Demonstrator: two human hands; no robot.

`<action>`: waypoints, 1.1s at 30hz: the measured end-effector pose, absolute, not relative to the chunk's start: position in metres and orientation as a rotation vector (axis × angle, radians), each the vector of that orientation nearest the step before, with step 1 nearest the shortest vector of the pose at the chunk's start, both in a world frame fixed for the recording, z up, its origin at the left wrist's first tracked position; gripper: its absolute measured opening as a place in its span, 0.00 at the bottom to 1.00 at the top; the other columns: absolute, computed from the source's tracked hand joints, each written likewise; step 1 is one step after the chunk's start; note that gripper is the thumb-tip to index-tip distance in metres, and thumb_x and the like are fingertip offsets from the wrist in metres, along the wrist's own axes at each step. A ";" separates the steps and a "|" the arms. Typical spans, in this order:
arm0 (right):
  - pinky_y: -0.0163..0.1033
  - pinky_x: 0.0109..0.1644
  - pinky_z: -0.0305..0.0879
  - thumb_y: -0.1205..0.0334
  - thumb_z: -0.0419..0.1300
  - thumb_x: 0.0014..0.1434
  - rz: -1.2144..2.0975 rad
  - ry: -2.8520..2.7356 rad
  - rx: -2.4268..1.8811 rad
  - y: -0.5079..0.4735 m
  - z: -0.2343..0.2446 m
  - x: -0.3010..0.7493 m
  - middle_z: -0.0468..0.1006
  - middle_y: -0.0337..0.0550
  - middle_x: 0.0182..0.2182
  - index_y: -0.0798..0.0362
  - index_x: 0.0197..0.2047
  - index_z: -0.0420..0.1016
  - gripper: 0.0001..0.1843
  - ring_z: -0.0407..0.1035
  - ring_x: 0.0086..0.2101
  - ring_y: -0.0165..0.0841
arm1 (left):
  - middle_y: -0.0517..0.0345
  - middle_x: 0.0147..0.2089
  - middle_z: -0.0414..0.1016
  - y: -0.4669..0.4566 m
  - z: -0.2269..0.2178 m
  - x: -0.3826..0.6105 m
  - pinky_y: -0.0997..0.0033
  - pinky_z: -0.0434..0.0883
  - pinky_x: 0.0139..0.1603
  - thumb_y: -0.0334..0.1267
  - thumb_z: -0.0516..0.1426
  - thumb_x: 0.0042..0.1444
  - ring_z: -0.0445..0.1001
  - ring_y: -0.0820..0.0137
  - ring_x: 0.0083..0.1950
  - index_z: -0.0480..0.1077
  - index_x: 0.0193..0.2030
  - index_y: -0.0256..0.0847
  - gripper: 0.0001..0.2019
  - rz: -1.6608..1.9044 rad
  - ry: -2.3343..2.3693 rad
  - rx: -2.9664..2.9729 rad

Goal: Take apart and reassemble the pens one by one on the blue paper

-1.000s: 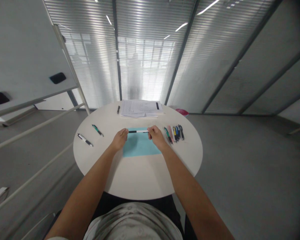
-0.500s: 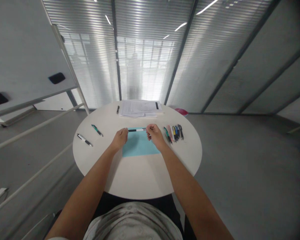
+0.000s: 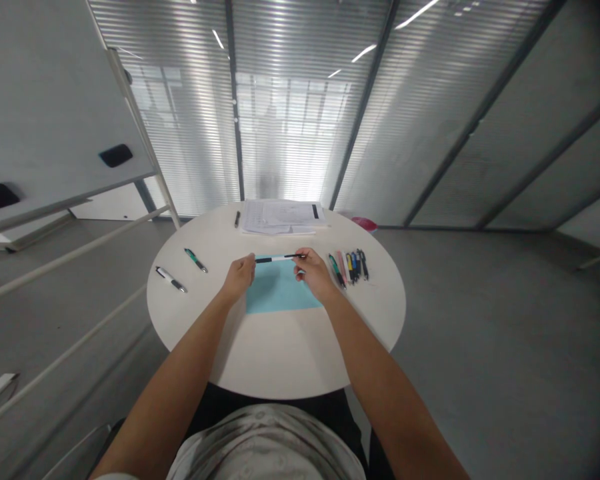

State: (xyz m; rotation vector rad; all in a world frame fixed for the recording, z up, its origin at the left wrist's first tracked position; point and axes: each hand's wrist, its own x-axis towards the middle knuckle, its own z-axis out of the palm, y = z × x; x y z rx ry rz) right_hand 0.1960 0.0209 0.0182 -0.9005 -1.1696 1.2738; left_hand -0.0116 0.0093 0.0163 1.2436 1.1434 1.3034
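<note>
A black-and-white pen [image 3: 279, 258] is held level between both hands, just above the far edge of a light blue sheet [image 3: 280, 293] on the round white table [image 3: 275, 353]. My left hand [image 3: 239, 277] pinches the pen's left end. My right hand [image 3: 314, 273] pinches it near the right end, whose dark tip pokes out past the fingers. A row of several coloured pens [image 3: 349, 265] lies just right of my right hand.
A green pen [image 3: 195, 260] and a white pen [image 3: 171, 279] lie on the table's left side. A stack of papers [image 3: 283, 217] with a dark pen [image 3: 237, 219] beside it sits at the far edge. A whiteboard stand [image 3: 55, 133] is on the left, glass walls behind.
The right hand has slid slightly inward along the pen, so more of the dark right tip now shows. The left hand has kept its grip and place.
</note>
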 end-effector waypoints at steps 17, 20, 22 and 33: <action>0.30 0.20 0.58 0.44 0.62 0.50 1.370 -1.130 -0.987 0.016 0.024 0.194 0.74 0.36 0.32 0.49 0.41 0.67 0.21 0.66 0.21 0.24 | 0.69 0.19 0.56 0.005 0.021 -0.012 0.81 0.47 0.15 0.46 0.57 0.52 0.53 0.81 0.15 0.59 0.29 0.41 0.13 1.325 1.021 1.171; 0.30 0.19 0.56 0.41 0.60 0.51 1.335 -1.160 -1.009 0.016 0.023 0.194 0.70 0.34 0.23 0.51 0.38 0.68 0.22 0.62 0.18 0.24 | 0.69 0.19 0.56 0.005 0.021 -0.012 0.81 0.47 0.15 0.47 0.57 0.52 0.53 0.81 0.16 0.60 0.30 0.41 0.13 1.328 1.036 1.187; 0.30 0.18 0.54 0.43 0.61 0.51 1.296 -1.171 -1.019 0.017 0.022 0.194 0.68 0.32 0.19 0.52 0.35 0.68 0.20 0.60 0.17 0.23 | 0.69 0.18 0.56 0.005 0.021 -0.012 0.81 0.47 0.15 0.48 0.57 0.52 0.53 0.81 0.16 0.60 0.29 0.41 0.14 1.321 1.051 1.204; 0.29 0.18 0.55 0.52 0.64 0.47 1.281 -1.135 -1.008 0.020 0.022 0.195 0.72 0.33 0.25 0.50 0.39 0.67 0.18 0.62 0.17 0.23 | 0.67 0.14 0.51 0.009 0.017 -0.014 0.77 0.47 0.16 0.55 0.53 0.56 0.51 0.79 0.15 0.57 0.20 0.40 0.23 1.301 1.122 1.267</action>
